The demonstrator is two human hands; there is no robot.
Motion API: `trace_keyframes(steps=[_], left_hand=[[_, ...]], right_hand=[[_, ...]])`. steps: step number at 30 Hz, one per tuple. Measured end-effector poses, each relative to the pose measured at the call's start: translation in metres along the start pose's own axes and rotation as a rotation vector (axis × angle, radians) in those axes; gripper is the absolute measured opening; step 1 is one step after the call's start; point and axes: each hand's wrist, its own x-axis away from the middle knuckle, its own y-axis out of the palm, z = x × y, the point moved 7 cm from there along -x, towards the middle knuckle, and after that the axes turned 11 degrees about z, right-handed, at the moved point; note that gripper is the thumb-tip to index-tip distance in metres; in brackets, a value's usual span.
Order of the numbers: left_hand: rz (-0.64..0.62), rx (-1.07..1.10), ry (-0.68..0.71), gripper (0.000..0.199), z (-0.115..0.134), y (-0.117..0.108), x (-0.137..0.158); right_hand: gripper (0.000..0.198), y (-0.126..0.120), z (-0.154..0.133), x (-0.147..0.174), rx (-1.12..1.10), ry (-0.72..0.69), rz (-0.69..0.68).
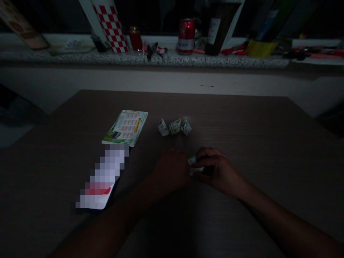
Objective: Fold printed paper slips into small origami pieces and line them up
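So I've got a small bit of folded paper (pixel 194 165) pinched right between my two hands, low on the counter (pixel 268 143) and pretty much dead centre in front of me. My right hand (pixel 215 171) is curled over it with the fingertips closed on the paper, and my left hand (pixel 172 170) is pressed up against it from the other side, knuckles up, so both hands are together and touching. Neither one is really nearer, the paper sits in the gap. It's too dark and scrunched to tell which way its long side runs.

Just beyond my hands there's a row of three folded paper pieces (pixel 175 127) sitting side by side, nearly touching. Off to the left lies a stack of printed sheets (pixel 125 127), and closer to me a white card (pixel 103 179). No containers on the counter itself; a red can (pixel 186 36) stands way back on the ledge (pixel 80 57).
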Motion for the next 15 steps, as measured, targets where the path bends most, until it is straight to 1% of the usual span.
trace_keyframes(steps=[6,11,15], left_hand=[[0.011,-0.005,0.000,0.021,0.0009,-0.0017,-0.0009],[0.023,0.000,-0.003,0.024,-0.0012,-0.0002,-0.0005],[0.020,0.008,0.003,0.025,-0.0011,-0.0007,0.0003]], right_hand=[[0.018,-0.0012,-0.0017,0.0002,0.037,0.028,0.018],[0.011,0.0001,-0.0018,-0.0016,0.074,0.052,0.041],[0.014,0.0000,-0.0030,-0.0017,0.105,0.056,0.052]])
